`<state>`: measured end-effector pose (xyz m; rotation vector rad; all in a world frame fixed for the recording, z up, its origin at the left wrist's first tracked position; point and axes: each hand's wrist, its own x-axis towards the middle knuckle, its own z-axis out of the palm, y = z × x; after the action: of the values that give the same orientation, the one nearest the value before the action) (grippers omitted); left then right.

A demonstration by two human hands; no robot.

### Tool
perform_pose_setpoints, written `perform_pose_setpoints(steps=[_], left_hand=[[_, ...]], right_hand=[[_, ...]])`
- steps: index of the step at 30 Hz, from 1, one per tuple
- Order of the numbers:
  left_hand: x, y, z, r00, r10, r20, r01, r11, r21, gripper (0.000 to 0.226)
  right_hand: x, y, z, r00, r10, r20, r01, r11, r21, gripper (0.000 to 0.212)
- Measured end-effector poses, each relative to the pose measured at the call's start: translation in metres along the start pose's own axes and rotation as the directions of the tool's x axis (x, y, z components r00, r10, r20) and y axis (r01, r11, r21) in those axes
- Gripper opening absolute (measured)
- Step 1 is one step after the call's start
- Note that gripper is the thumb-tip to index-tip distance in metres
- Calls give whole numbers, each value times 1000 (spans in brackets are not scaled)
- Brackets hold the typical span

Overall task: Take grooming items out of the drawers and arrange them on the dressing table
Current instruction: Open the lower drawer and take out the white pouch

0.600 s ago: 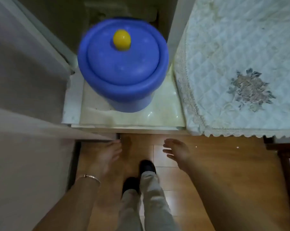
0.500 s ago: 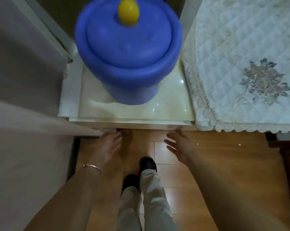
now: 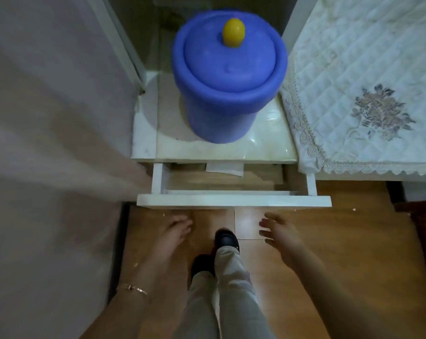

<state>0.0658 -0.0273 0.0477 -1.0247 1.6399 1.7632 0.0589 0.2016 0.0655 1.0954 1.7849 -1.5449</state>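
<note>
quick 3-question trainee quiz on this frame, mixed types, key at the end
1. True or false: the top drawer of the white cabinet stands partly open.
2. What sits on the cabinet top? A) a wicker basket B) a blue lidded bucket with a yellow knob C) a mirror
3. What is the left hand or the right hand holding?

Key: 1 true. 2 B. 3 nothing; both are open and empty, below the drawer front.
</note>
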Motion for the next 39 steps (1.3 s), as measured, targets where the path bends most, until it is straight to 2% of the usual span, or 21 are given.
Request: perform_pose_setpoints(steps=[2,3,5,6,7,8,10,12,16,18,24,29,32,34,39], left_hand=[[-40,8,-4,962,271,-22,-263,947,186,18],[-57,18,-6,909,416,-3,-401,878,260,23],[-72,39,-13,760,646,63,-604,669,432,25],[-69,49,-16,689,719,96,-644,546,536,25],[-63,59,-17,648,748,141,-648,444,619,26],[-56,66,-18,646,737,200,-625,361,692,29],[-43,73,-18,685,655,318,-586,237,774,30],[-38,69,-21,718,588,373,-566,182,804,30],[-47,62,-22,759,559,334,-546,266,795,31],[-54,53,-21,758,575,308,-532,274,801,32],[-83,7,-31,730,626,274,-505,225,834,25],[-105,-25,-37,749,602,277,-484,211,849,21],[-114,-32,-43,773,584,246,-476,279,834,22],[-116,-31,-46,796,562,226,-465,327,823,22],[-118,-29,-48,805,546,234,-477,359,803,23]], right_hand=[[-31,-2,-5,963,-268,-38,251,937,-242,21],[-45,-6,-9,911,-411,-36,378,868,-322,17],[-65,-19,-16,782,-622,-38,543,710,-449,18],[-66,-26,-19,721,-692,-35,579,630,-518,21],[-63,-33,-22,675,-738,-16,590,552,-589,24],[-57,-39,-24,655,-756,13,577,489,-655,27],[-43,-47,-27,701,-711,64,488,412,-770,29],[-37,-46,-28,736,-672,89,432,364,-825,30],[-47,-37,-31,751,-652,104,434,368,-823,33],[-52,-27,-33,762,-639,105,427,374,-823,33],[-73,23,-40,789,-608,90,396,391,-830,28],[-95,57,-41,804,-591,70,343,364,-866,26],[-105,64,-41,829,-551,94,360,397,-844,27],[-109,60,-40,848,-520,104,367,434,-823,37],[-109,52,-40,870,-476,127,354,427,-832,40]])
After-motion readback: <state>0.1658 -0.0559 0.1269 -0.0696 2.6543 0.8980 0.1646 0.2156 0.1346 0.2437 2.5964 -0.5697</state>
